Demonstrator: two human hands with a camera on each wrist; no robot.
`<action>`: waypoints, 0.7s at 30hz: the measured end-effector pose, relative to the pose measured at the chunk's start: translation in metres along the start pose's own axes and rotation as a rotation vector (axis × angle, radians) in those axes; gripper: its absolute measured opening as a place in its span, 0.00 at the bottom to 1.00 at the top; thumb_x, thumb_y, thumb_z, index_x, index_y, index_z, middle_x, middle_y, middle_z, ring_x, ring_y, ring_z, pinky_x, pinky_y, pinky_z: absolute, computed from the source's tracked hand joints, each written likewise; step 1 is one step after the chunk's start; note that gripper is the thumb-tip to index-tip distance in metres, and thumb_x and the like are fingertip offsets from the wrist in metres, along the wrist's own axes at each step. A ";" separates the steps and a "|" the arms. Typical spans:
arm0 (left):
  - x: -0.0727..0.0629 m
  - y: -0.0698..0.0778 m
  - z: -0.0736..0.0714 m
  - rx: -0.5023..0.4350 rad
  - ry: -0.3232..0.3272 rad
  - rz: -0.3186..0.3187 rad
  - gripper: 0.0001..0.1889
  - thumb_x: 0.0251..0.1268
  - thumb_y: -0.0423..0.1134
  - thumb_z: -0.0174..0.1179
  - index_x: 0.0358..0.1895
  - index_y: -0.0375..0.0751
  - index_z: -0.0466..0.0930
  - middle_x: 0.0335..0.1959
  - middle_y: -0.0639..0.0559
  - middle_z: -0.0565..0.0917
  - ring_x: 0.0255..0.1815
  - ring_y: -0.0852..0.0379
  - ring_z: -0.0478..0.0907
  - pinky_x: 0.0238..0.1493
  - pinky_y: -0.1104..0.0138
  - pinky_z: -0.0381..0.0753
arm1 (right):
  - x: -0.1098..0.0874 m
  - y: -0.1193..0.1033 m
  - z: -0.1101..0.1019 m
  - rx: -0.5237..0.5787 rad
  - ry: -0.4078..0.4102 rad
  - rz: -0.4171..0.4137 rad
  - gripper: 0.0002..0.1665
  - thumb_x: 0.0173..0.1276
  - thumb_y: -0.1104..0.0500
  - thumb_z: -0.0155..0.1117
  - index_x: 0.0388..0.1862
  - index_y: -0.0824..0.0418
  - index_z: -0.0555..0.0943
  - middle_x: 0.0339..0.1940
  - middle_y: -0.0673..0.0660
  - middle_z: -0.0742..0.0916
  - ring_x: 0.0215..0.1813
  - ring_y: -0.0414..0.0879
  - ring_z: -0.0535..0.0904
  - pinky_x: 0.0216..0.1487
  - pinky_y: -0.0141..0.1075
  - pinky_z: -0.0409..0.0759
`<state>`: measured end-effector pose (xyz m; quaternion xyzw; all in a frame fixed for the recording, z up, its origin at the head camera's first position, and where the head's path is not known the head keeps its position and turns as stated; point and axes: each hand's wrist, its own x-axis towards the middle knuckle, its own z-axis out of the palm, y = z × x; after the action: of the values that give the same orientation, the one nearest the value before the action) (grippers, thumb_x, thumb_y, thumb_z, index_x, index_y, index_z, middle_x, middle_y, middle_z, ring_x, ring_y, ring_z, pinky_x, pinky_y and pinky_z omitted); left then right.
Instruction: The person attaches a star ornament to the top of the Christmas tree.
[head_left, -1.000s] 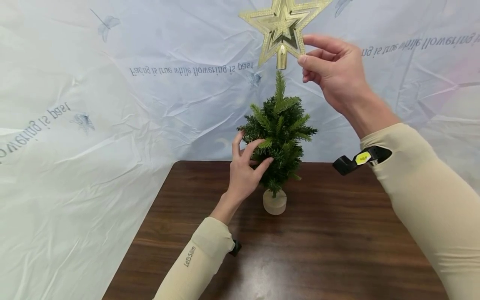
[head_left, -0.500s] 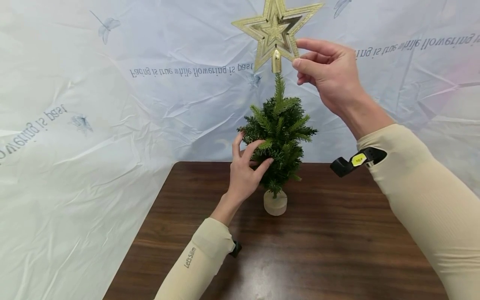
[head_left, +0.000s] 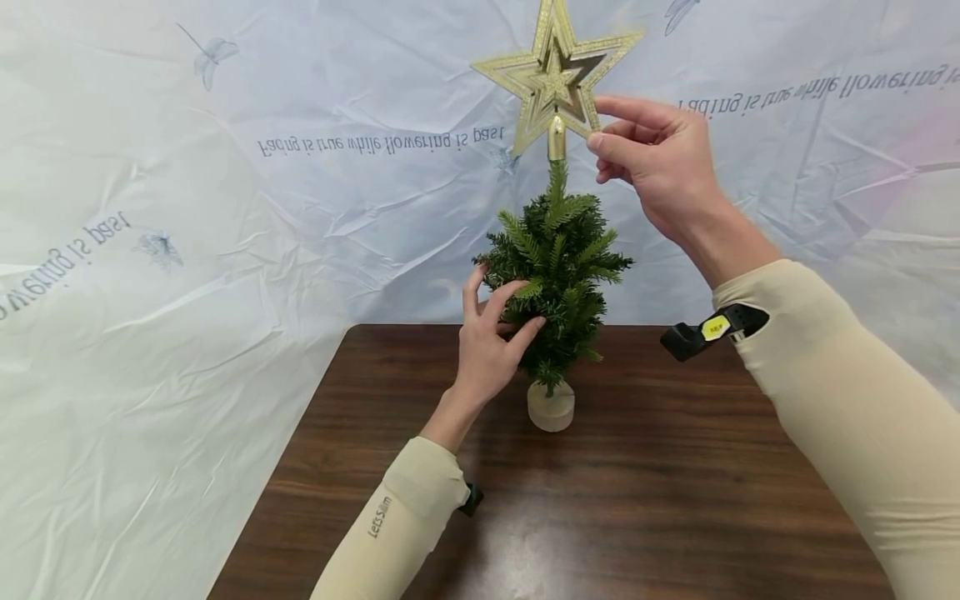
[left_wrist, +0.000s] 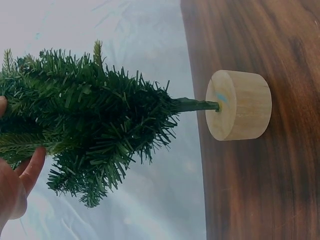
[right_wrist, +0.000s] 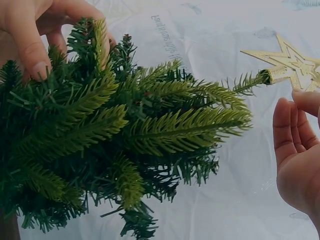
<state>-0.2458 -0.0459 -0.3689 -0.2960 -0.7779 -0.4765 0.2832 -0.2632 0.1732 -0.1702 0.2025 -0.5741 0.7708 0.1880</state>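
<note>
A small artificial Christmas tree [head_left: 564, 258] stands upright on its round wooden base [left_wrist: 245, 106]. My left hand [head_left: 487, 346] holds the tree's left side, thumb and fingers curved around the branches; some fingertips are lost in the foliage. Above, my right hand [head_left: 663, 162] pinches the lower right point of a gold star tree topper [head_left: 557, 81] between thumb and fingers. The topper's tube-shaped socket [head_left: 556, 140] sits over the tip of the top twig [right_wrist: 250, 82], as the right wrist view shows. The star is nearly upright.
The tree stands on a dark wood-grain table [head_left: 675, 467], near its back edge. Behind and to the left hangs a pale wrinkled sheet [head_left: 360, 225] with printed lettering and dragonflies. Black straps with cameras [head_left: 712, 329] sit on the wrists.
My right hand has lowered the star, first a little left, then down, so its socket now covers the twig's tip. The left hand and the tree have hardly moved.
</note>
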 end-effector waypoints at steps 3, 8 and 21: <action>0.000 0.000 0.000 -0.007 0.000 0.001 0.25 0.72 0.41 0.70 0.70 0.45 0.77 0.85 0.36 0.50 0.60 0.39 0.83 0.46 0.54 0.93 | -0.001 0.002 -0.002 -0.007 0.011 -0.001 0.22 0.64 0.79 0.72 0.55 0.66 0.89 0.32 0.59 0.90 0.28 0.47 0.84 0.31 0.33 0.88; 0.001 -0.001 0.001 -0.010 0.004 0.005 0.25 0.73 0.41 0.70 0.69 0.45 0.77 0.85 0.36 0.50 0.60 0.39 0.83 0.45 0.53 0.93 | -0.002 0.005 -0.003 -0.027 0.025 -0.002 0.21 0.65 0.78 0.71 0.56 0.66 0.90 0.31 0.58 0.90 0.27 0.47 0.84 0.31 0.33 0.88; 0.000 0.000 0.000 -0.003 0.008 0.014 0.25 0.72 0.41 0.71 0.69 0.46 0.77 0.84 0.36 0.51 0.59 0.40 0.84 0.45 0.58 0.93 | -0.006 0.015 -0.008 0.002 0.048 0.054 0.21 0.67 0.78 0.70 0.56 0.66 0.90 0.30 0.57 0.90 0.25 0.46 0.82 0.31 0.32 0.87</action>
<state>-0.2454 -0.0458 -0.3692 -0.3000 -0.7739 -0.4768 0.2892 -0.2665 0.1766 -0.1873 0.1685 -0.5739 0.7807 0.1809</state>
